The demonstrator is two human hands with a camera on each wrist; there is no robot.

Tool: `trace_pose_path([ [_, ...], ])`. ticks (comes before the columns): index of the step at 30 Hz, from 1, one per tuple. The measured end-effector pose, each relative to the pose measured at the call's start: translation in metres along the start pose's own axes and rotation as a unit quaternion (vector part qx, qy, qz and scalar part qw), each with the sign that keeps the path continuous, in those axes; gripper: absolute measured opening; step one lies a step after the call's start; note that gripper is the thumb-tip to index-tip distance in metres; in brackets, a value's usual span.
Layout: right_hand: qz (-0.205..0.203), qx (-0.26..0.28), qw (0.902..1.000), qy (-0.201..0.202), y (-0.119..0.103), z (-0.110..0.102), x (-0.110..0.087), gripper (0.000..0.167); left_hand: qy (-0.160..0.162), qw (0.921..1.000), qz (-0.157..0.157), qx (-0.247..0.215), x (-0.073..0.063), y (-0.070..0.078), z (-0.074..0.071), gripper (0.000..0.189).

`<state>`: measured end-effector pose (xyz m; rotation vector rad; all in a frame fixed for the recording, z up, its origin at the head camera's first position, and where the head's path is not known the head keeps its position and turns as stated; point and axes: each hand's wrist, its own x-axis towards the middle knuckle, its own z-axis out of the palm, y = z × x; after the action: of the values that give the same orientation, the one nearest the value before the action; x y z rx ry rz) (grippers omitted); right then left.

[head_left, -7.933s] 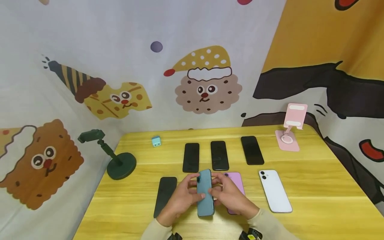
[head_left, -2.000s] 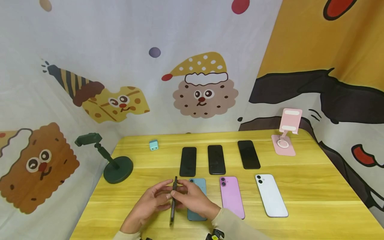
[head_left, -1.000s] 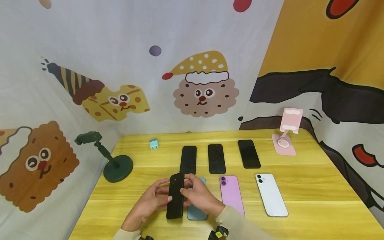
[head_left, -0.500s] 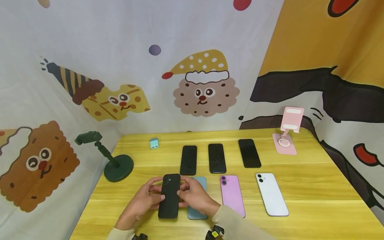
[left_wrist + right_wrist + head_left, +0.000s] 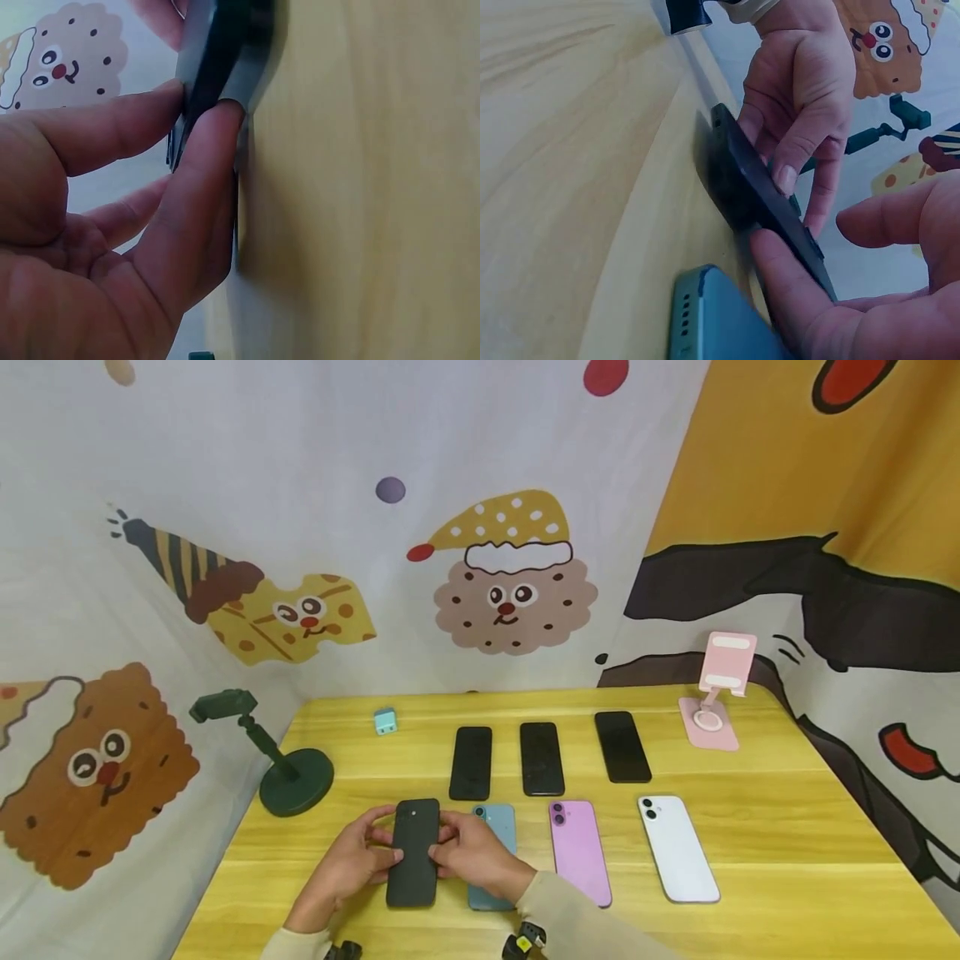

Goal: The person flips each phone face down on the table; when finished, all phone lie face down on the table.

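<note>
Toward the near side of the yellow wood surface (image 5: 787, 835), left of centre, grips a black phone (image 5: 412, 864) by its two long edges, back and camera end showing upward, camera end pointing away toward the cloth. With the left hand (image 5: 352, 860), pinches the left edge: thumb laid on the back, other fingers tucked round the side and beneath. With the right hand (image 5: 480, 856), holds the right edge, a digit pressed against it; from the right wrist, shows another digit standing slightly apart from the phone. Cannot tell whether the phone's lower end meets the surface.

Just to the right, has a teal phone (image 5: 489, 898) lying back up, partly covered by the right hand. Farther along that row, includes a pink phone (image 5: 581, 856), then a white phone (image 5: 678, 852), both back up, cameras at the upper left. Behind, has three more lying flat and apart: left dark phone (image 5: 471, 764), middle dark phone (image 5: 542, 760), right dark phone (image 5: 622, 747). At the left, has a green stand (image 5: 297, 782); near the back edge, a light-blue charger block (image 5: 386, 722); at the far right corner, a pink stand (image 5: 727, 662). Beyond, faces cartoon-printed cloth (image 5: 300, 468). Wears pale sleeves (image 5: 588, 922).
</note>
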<state>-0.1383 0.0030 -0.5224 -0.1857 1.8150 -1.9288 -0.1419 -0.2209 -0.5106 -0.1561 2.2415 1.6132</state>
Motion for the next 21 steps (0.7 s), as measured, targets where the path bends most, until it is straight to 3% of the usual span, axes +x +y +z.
trace_pose_path([
  [11, -0.015, -0.045, 0.9984, -0.031, -0.0048, 0.0005, -0.0004, 0.048, 0.040, 0.9982, -0.009, 0.044, -0.0009, 0.0009, -0.0007, 0.074],
  [16, -0.018, -0.041, 0.9980, -0.046, -0.0055, 0.0000, -0.0018, 0.048, 0.048, 0.9965, -0.019, 0.065, -0.0018, 0.0014, -0.0002, 0.074],
  [21, -0.009, -0.058, 0.9976, -0.036, -0.0068, 0.0006, -0.0045, 0.053, 0.056, 0.9936, -0.022, 0.095, -0.0028, 0.0020, 0.0000, 0.067],
])
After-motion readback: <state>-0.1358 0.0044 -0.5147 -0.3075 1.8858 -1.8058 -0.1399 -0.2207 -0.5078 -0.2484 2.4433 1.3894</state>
